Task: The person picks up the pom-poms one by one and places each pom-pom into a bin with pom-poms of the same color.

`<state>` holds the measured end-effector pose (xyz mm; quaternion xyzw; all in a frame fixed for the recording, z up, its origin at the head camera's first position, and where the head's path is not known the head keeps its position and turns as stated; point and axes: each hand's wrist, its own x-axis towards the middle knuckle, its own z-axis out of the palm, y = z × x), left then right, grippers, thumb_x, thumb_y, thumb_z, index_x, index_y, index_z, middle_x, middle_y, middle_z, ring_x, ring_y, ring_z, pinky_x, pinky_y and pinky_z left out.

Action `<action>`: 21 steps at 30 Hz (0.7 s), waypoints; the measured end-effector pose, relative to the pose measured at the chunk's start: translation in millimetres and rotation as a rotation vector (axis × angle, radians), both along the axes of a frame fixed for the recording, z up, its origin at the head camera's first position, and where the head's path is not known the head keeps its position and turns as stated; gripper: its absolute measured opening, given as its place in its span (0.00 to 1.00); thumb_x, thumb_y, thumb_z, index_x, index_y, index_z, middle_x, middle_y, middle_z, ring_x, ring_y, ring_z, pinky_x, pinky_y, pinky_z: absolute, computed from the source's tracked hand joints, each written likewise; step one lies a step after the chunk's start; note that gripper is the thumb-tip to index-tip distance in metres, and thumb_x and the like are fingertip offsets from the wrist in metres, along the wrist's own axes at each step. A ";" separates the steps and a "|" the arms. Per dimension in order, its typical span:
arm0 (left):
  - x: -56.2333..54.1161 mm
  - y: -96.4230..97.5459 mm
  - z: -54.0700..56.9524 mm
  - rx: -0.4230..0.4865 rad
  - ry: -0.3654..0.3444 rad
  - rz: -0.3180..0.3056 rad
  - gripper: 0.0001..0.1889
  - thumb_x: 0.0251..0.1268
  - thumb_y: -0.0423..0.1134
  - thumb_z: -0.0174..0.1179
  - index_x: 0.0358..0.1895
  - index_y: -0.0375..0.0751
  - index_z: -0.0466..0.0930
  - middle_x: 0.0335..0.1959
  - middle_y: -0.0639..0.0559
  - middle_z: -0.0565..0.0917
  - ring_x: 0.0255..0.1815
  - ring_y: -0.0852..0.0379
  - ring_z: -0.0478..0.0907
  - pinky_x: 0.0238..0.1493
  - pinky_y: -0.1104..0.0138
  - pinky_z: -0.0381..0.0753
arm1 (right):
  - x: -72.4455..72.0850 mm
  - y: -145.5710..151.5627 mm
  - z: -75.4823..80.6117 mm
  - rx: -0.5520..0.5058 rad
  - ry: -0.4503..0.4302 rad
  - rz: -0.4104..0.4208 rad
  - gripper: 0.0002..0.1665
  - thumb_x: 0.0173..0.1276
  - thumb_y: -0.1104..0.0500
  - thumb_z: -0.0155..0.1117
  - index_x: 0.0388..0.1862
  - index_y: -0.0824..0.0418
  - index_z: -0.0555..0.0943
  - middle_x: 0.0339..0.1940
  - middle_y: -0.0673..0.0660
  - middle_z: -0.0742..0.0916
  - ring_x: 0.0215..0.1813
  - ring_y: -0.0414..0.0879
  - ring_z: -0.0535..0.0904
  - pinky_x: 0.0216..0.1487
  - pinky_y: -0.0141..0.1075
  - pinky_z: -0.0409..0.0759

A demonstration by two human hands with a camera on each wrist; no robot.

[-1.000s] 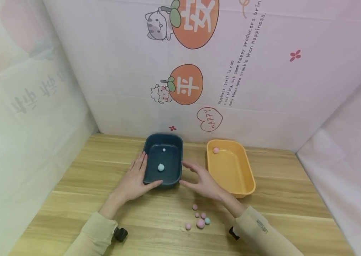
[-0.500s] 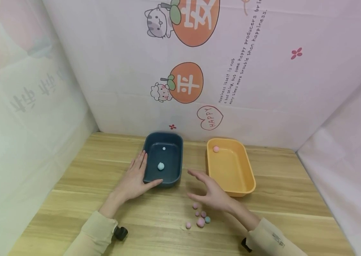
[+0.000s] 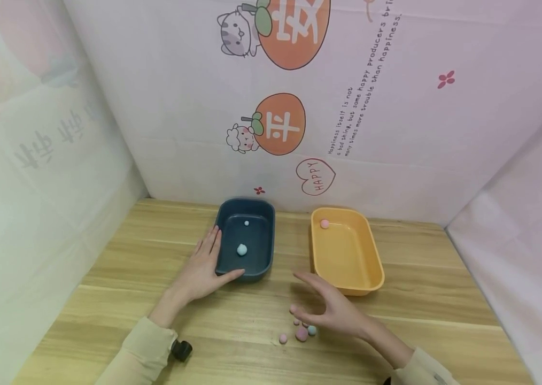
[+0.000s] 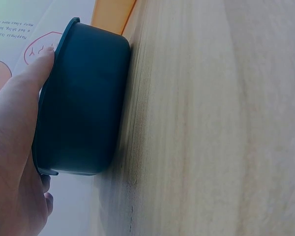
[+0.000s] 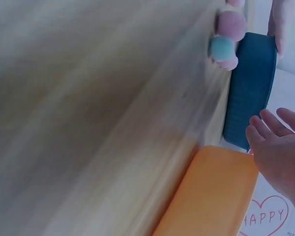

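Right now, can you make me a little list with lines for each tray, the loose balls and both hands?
Dark blue tray: two pale blue balls inside, a bigger one and a tiny one
Yellow tray: one pink ball, near its far end
Loose balls: several pink balls and one blue ball, on the wooden table
Left hand: on the dark blue tray's rim
Right hand: holding nothing, near the loose balls

Dark blue tray: upright, rounded corners; left hand rests on its rim. Contents: larger and smaller pale-blue balls, apart. Orange tray: upright, well to its right — pink ball in far-left corner. Tabletop: loose pink balls, mixed sizes, and one blue ball — clustered near right hand.
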<state>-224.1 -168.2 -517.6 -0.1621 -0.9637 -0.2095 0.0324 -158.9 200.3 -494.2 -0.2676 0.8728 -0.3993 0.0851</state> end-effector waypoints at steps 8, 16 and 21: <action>-0.3 0.2 -0.4 -0.001 0.009 0.000 0.67 0.68 0.81 0.59 0.90 0.30 0.43 0.94 0.36 0.42 0.95 0.36 0.43 0.92 0.40 0.52 | 14.7 18.3 -8.1 0.051 0.114 -0.004 0.48 0.71 0.45 0.81 0.84 0.56 0.72 0.82 0.59 0.79 0.82 0.62 0.75 0.80 0.57 0.78; 0.0 -0.1 -0.5 0.004 0.009 -0.006 0.68 0.68 0.81 0.59 0.90 0.30 0.42 0.93 0.35 0.42 0.95 0.35 0.43 0.92 0.40 0.51 | 25.3 30.9 -13.6 0.040 0.091 0.025 0.44 0.71 0.45 0.81 0.79 0.57 0.75 0.77 0.56 0.84 0.79 0.55 0.78 0.80 0.36 0.75; -0.7 -1.0 -1.3 -0.001 0.006 -0.005 0.68 0.69 0.81 0.58 0.90 0.31 0.41 0.94 0.36 0.41 0.95 0.35 0.42 0.92 0.40 0.51 | 26.5 37.2 -19.9 -0.018 0.098 0.053 0.39 0.66 0.54 0.85 0.73 0.60 0.79 0.73 0.59 0.86 0.75 0.50 0.80 0.78 0.25 0.70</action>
